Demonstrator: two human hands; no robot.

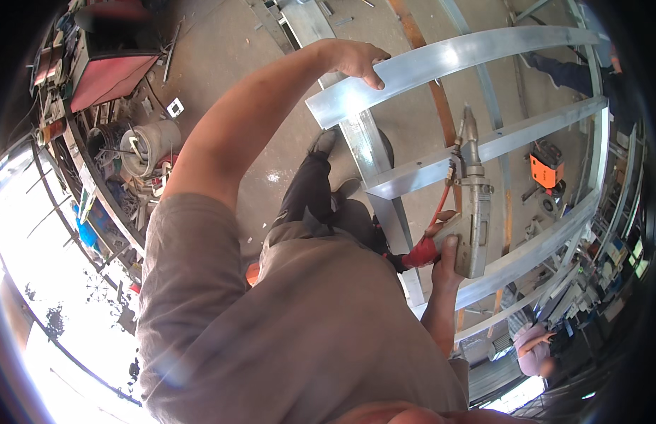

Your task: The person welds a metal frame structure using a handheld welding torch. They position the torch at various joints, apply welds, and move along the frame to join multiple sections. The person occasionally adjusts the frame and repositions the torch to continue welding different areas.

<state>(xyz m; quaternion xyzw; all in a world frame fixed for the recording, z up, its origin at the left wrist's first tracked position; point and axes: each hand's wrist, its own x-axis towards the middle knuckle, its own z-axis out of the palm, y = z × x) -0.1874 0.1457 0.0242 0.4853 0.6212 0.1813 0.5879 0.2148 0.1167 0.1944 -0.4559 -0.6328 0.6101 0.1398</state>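
A long silver rectangular metal tube (441, 60) runs from the middle of the head view to the upper right. Its near end is held by my left hand (356, 62), with the fingers curled over the edge. My right hand (444, 247) grips a silver handheld welding gun (475, 212) by its handle. The gun's narrow nozzle points away from me, between the held tube and a second metal tube (490, 147). A red hose (441, 201) runs along the gun. The tubes belong to a frame, joined to a crosspiece (374, 152) near my legs.
An orange and black machine (547, 168) stands on the floor beyond the frame. White buckets (150, 147) and a red-sided cabinet (109, 78) are on the left. One person's dark-clothed leg (568, 74) shows at upper right, and another person (533, 350) is at lower right.
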